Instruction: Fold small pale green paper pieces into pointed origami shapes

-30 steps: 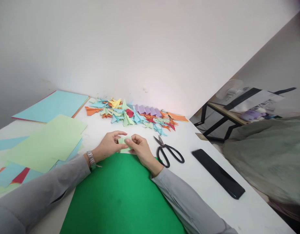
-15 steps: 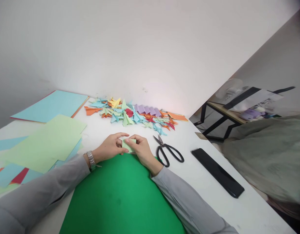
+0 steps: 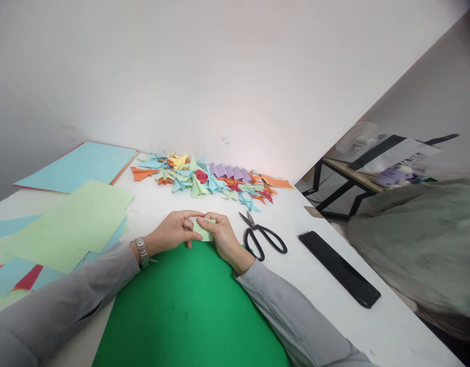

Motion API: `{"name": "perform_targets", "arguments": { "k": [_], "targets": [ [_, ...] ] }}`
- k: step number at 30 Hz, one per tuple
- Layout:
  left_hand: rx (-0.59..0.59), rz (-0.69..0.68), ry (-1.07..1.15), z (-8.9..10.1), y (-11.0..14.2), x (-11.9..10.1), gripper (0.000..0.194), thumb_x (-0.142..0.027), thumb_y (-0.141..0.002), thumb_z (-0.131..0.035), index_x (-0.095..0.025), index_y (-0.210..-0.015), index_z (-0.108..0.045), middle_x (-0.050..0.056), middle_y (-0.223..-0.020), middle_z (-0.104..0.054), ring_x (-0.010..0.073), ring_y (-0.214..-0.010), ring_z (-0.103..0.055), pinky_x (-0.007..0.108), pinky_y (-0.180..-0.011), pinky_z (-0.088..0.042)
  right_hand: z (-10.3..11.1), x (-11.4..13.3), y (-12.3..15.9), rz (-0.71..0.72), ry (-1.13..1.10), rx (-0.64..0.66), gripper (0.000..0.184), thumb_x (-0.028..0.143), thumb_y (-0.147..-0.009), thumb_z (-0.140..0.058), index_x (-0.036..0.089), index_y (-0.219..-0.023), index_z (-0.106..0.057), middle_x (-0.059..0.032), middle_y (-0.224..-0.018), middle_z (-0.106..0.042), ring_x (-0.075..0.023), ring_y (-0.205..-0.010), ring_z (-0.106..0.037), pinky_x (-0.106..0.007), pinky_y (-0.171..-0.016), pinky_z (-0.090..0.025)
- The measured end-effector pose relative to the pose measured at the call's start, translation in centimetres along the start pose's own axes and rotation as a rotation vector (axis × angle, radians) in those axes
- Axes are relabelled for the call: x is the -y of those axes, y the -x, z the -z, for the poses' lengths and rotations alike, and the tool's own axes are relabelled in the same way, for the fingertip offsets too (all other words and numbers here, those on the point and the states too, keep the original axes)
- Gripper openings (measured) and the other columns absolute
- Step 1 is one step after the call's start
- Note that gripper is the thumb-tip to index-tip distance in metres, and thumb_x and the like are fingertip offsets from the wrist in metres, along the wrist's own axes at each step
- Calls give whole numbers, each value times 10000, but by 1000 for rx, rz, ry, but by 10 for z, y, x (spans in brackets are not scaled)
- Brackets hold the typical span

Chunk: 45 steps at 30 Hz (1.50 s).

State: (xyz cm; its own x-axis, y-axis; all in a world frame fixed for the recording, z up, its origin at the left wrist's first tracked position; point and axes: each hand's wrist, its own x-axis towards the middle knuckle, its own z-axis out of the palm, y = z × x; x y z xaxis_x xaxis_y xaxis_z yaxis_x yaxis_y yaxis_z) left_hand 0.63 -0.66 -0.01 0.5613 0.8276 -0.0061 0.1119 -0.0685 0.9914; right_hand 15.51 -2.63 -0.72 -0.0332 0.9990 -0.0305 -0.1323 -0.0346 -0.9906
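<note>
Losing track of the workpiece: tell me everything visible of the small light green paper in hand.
The light green paper looks thin and roughly rectangular, near the far edge of the green sheet. The right hand holds it, covering its upper part; the left hand touches its left side. Its back is hidden.

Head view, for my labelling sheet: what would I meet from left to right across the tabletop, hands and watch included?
Large light-green sheet → silver watch → left hand → small light-green paper → right hand → scissors → long black object.
</note>
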Motion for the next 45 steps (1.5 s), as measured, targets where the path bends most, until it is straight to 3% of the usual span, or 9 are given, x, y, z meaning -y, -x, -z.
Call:
{"name": "perform_targets", "arguments": {
  "k": [7,13,21,27,33,40,45],
  "targets": [
    [-50,39,8,1,0,-3,594,-205,-660,-674,-83,-1218,-512,-49,-493,-608,115,-415,-564,228,-485,-439,2,-2,-2,-14,-16,-35,359,466,-604,-720,180,-569,-506,63,-481,-466,-81,-427,-375,-225,-434,-260],
    [-71,62,1,1,2,-7,548,-169,-614,-682,-110,-1146,-564,-31,-562,-650,96,-381,-540,219,-458,-437,2,1,2,69,117,45,313,368,-533,-784,157,-577,-558,55,-510,-489,-82,-475,-390,-229,-480,-299],
    [-12,18,-20,0,2,-4,574,-218,-619,-696,-91,-1161,-558,-82,-447,-536,65,-313,-421,186,-357,-334,2,-3,-2,113,88,-3,381,469,-673,-660,162,-476,-547,38,-472,-436,-91,-483,-354,-244,-498,-300],
    [-122,-7,17,2,1,-3,576,-263,-648,-698,-88,-1171,-533,-93,-418,-501,67,-340,-432,188,-398,-344,5,-8,-6,83,53,-7,417,566,-696,-609,169,-587,-546,39,-493,-455,-87,-442,-361,-228,-432,-286],
    [-155,-18,65,7,0,-2,593,-285,-659,-692,-53,-1172,-505,-81,-417,-497,72,-364,-430,187,-401,-314,3,-6,-2,154,212,137,397,515,-711,-629,169,-561,-504,64,-453,-396,-68,-421,-312,-218,-422,-234],
    [-90,-33,113,10,-2,0,664,-317,-642,-727,-52,-1202,-490,-95,-416,-468,59,-354,-401,190,-407,-308,2,-8,-2,25,112,97,478,594,-688,-608,161,-496,-536,17,-441,-491,-84,-405,-395,-223,-421,-289],
    [-90,-32,134,11,-2,2,652,-315,-647,-725,-56,-1199,-493,-91,-411,-478,56,-343,-394,186,-397,-275,2,-5,-2,17,92,75,524,624,-679,-600,159,-448,-526,14,-405,-484,-76,-371,-377,-219,-397,-274]
  ]
}}
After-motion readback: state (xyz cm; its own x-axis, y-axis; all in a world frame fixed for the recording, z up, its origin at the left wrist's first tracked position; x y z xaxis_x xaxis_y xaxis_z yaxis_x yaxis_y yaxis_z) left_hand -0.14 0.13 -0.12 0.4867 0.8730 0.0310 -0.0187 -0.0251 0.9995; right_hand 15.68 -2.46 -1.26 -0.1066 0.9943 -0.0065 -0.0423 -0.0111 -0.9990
